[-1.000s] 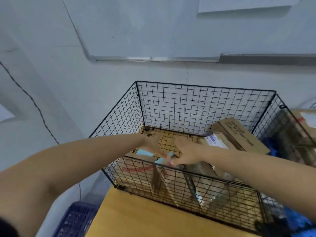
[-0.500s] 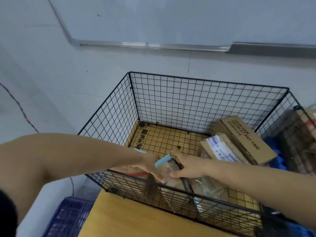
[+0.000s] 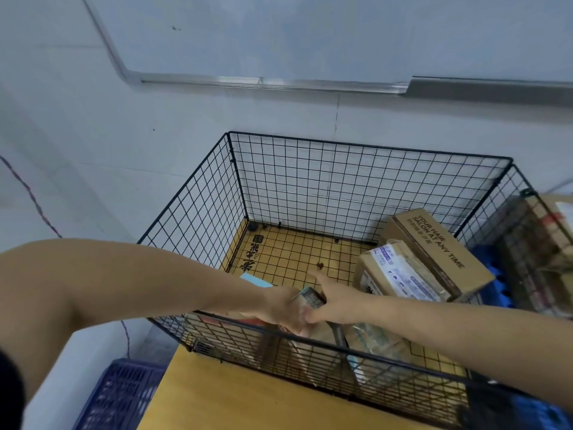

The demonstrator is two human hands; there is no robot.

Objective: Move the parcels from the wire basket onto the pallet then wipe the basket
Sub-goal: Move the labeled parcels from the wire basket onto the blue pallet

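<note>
Head view: a black wire-mesh basket [image 3: 366, 156] stands on a yellow-brown wooden worktop [image 3: 223, 398], close against a pale wall. Both bare forearms reach over the near rim and meet low in the basket's near-left part. Between the hands is a small tan parcel [image 3: 311, 298] with a dark printed label. The left hand [image 3: 283, 311] has its grip round the parcel's left side, fingers curled underneath. The right hand [image 3: 333, 301] has its grip on the right side, thumb pressed against the near edge.

A flat brown parcel with a red mark [image 3: 235, 318] lies under the left wrist, and a light blue corner [image 3: 255, 280] shows just behind it. A clear-plastic wrapped parcel [image 3: 378, 342] leans below the right forearm. At the far right of the basket, a brown cardboard box printed "YOUR HAIR SALON AT ANY TIME" [image 3: 434, 246] lies tilted, with a cardboard box bearing a white label [image 3: 400, 274] touching its near side.

Through the right mesh wall show a blue plastic pallet [image 3: 499, 285] and blurred brown cartons [image 3: 542, 240]. A dark blue plastic crate [image 3: 117, 395] sits lower left, beside the worktop.
</note>
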